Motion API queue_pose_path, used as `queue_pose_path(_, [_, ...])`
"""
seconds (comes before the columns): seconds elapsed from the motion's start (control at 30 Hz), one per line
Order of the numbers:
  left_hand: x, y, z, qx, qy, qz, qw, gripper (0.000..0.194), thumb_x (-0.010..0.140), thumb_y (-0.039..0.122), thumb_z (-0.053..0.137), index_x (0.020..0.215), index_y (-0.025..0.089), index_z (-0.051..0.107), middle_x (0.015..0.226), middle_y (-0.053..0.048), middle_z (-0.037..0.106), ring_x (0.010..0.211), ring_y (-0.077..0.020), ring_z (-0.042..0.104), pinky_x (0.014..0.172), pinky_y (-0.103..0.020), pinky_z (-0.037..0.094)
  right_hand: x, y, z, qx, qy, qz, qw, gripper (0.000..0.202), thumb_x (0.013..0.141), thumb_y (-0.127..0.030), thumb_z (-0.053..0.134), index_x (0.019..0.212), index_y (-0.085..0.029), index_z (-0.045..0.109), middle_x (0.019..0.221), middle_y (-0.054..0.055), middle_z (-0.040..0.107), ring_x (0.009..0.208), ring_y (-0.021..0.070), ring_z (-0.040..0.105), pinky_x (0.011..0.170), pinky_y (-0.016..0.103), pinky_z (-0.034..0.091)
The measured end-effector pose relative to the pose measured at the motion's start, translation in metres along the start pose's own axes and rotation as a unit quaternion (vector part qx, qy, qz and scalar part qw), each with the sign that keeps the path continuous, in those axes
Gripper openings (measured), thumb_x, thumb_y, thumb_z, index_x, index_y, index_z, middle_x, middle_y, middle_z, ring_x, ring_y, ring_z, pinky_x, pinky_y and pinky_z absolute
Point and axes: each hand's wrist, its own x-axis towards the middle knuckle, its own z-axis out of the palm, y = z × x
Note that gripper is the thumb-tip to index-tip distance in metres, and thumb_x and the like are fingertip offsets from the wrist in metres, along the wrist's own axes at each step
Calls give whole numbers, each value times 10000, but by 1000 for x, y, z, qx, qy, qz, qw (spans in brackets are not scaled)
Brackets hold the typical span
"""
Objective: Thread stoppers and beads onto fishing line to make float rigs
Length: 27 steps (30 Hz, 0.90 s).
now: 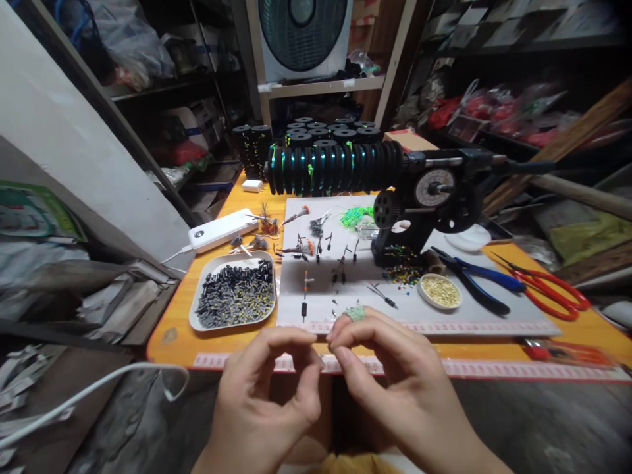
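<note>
My left hand (pixel 269 388) is at the front edge of the table, its thumb and forefinger curled together in a pinch. My right hand (pixel 395 375) meets it fingertip to fingertip, also pinched. Whatever lies between the fingertips is too small to make out. A pale green beaded ring (pixel 354 313) sits on a finger of my right hand. Just beyond the hands, a white board (pixel 296 296) carries several small dark-bodied pieces with thin stems, one of them upright-looking piece (pixel 304 309) nearest my left hand. A small round dish of gold beads (pixel 440 291) stands beyond my right hand.
A white tray (pixel 193 309) of small dark and yellow-tipped pieces stands left. Blue-handled pliers (pixel 486 273) and red-handled scissors (pixel 555 289) lie right. Behind are a black machine (pixel 429 197) with a ridged roller (pixel 336 168), a power bank (pixel 223 230) and a fan (pixel 303 33). A measuring tape (pixel 478 368) edges the table.
</note>
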Motion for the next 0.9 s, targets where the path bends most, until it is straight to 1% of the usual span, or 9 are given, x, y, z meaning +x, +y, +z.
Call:
queue_pose_path(0.07, [3,1,-3,72,-29,48,996,300,791,50,697,1003,262,689,790,32,713,693,-108,676,662,-173,552,0,0,0,1,-6,-3,1000,93,885,-127,599,833,-202,620,817,4,659,770,136,646,716,253,496])
queue_pose_path(0.13, [6,1,-6,132,-48,108,984,244,799,43,697,950,234,681,797,20,717,711,-108,683,674,-168,548,-1,0,0,4,-14,-3,1000,98,887,-119,592,848,-205,619,821,3,656,775,137,644,713,253,493])
queue_pose_path(0.23, [5,-5,-6,171,-41,159,971,229,808,18,681,913,220,653,823,11,726,767,-109,699,743,-169,539,-2,0,0,12,-21,11,1000,105,899,-122,581,846,-208,609,825,3,649,785,138,636,709,251,488])
queue_pose_path(0.3, [2,-10,-4,152,-23,148,977,258,814,11,677,947,231,653,866,12,735,810,-114,704,786,-181,539,-4,0,0,23,-27,25,999,98,917,-143,565,859,-211,603,838,5,647,798,140,633,713,254,489])
queue_pose_path(0.4, [-3,-16,0,80,3,103,991,274,837,16,663,966,258,678,894,20,733,841,-125,695,813,-209,543,-6,2,0,42,-38,48,997,82,938,-177,552,888,-213,607,875,13,649,839,149,638,744,267,497])
queue_pose_path(0.5, [-5,-16,4,14,35,63,997,221,856,51,664,899,264,702,841,31,702,797,-120,665,753,-198,539,-6,1,2,56,-43,59,996,89,939,-181,552,891,-212,620,890,17,654,861,151,642,765,269,504])
queue_pose_path(0.6, [-5,-14,8,-30,53,44,997,143,862,114,688,833,252,710,800,32,646,755,-108,620,690,-168,516,-6,-1,4,71,-42,56,995,103,934,-170,548,879,-208,627,876,17,659,871,148,645,769,257,512])
queue_pose_path(0.7, [-5,-14,12,-74,61,16,995,85,871,190,706,819,257,713,811,29,599,742,-101,598,670,-161,505,-4,-3,6,89,-49,56,993,111,933,-162,548,879,-206,635,888,18,670,873,140,652,763,240,521])
queue_pose_path(0.9, [-6,-18,14,-128,58,-10,990,98,880,257,704,784,249,720,809,18,552,787,-100,581,765,-158,517,0,-4,7,71,-64,45,994,112,935,-164,555,885,-200,648,881,19,670,836,135,648,755,239,517])
